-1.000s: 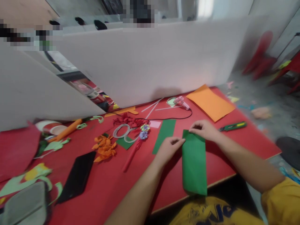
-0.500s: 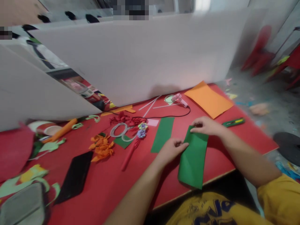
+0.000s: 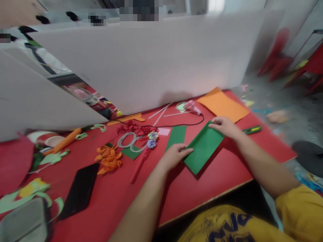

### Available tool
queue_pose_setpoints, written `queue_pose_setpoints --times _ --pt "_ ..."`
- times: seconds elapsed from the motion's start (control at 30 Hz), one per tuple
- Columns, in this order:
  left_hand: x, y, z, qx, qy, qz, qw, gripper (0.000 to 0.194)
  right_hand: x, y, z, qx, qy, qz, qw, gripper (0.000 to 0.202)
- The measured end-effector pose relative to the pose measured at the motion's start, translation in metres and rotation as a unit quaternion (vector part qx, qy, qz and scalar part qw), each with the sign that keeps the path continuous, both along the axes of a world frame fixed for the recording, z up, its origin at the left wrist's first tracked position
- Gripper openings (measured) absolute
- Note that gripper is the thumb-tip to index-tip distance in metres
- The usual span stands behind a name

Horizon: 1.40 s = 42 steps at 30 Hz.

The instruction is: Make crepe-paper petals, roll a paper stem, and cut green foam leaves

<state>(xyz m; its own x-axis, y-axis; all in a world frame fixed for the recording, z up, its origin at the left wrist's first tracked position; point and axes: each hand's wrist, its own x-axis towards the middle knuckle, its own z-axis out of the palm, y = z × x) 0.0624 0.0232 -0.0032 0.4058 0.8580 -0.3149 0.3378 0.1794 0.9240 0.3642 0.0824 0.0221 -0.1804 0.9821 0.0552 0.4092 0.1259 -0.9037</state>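
Observation:
A green paper sheet [image 3: 204,148] is held tilted above the red table between my two hands. My left hand [image 3: 178,155] pinches its left corner, thumb on top and fingers partly behind. At the far upper corner, my right hand [image 3: 222,126] grips the sheet between thumb and fingers. Just beyond my left hand lies another green paper strip [image 3: 178,134], partly covered by that hand. A green and yellow utility knife [image 3: 252,130] rests to the right of my right wrist.
On the red table [image 3: 113,201] are an orange sheet [image 3: 222,104], a pink glue gun [image 3: 192,107] with its cord, orange paper pieces [image 3: 109,158], a red flower-tipped stick [image 3: 138,166] and a black phone [image 3: 80,190]. A white partition [image 3: 151,64] stands along the back.
The green sheet has turned from near upright to a diagonal slant, its lower end swinging up off the table edge. My left hand has shifted left to its corner; my right hand has risen slightly.

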Motion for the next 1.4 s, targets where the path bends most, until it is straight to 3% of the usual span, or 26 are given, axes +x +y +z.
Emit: queue_pose_setpoints --times 0.2,0.47,0.7,0.8,0.93,1.03,1.2,1.4 --pt "-0.009 0.002 0.009 -0.003 -0.007 0.003 1.000 0.048 -0.002 -0.005 0.002 -0.022 0.042 0.005 0.999 0.042" --pt "-0.019 0.008 0.008 0.024 0.033 -0.005 0.999 0.050 0.011 0.000 0.001 0.000 -0.024 0.074 0.997 0.041" --pt "-0.026 0.012 0.019 0.051 0.015 0.144 0.988 0.048 0.027 -0.003 0.007 -0.039 -0.056 0.163 0.984 0.035" --pt "-0.025 0.013 0.018 0.057 0.010 0.174 0.983 0.050 0.031 -0.005 0.010 -0.025 -0.117 0.190 0.974 0.032" --pt "-0.017 0.008 0.014 0.062 0.010 0.134 0.989 0.047 0.021 -0.015 0.018 0.052 -0.245 0.190 0.949 0.020" --pt "-0.006 0.000 0.011 0.072 0.002 0.083 0.994 0.045 -0.003 -0.031 0.024 0.102 -0.288 0.187 0.933 0.031" --pt "0.012 -0.011 0.008 0.077 -0.020 0.023 0.997 0.044 -0.046 -0.055 0.022 0.107 -0.272 0.215 0.932 0.027" --pt "0.010 -0.008 0.001 0.071 -0.021 -0.014 0.997 0.048 -0.056 -0.058 0.014 0.059 -0.220 0.205 0.952 0.020"
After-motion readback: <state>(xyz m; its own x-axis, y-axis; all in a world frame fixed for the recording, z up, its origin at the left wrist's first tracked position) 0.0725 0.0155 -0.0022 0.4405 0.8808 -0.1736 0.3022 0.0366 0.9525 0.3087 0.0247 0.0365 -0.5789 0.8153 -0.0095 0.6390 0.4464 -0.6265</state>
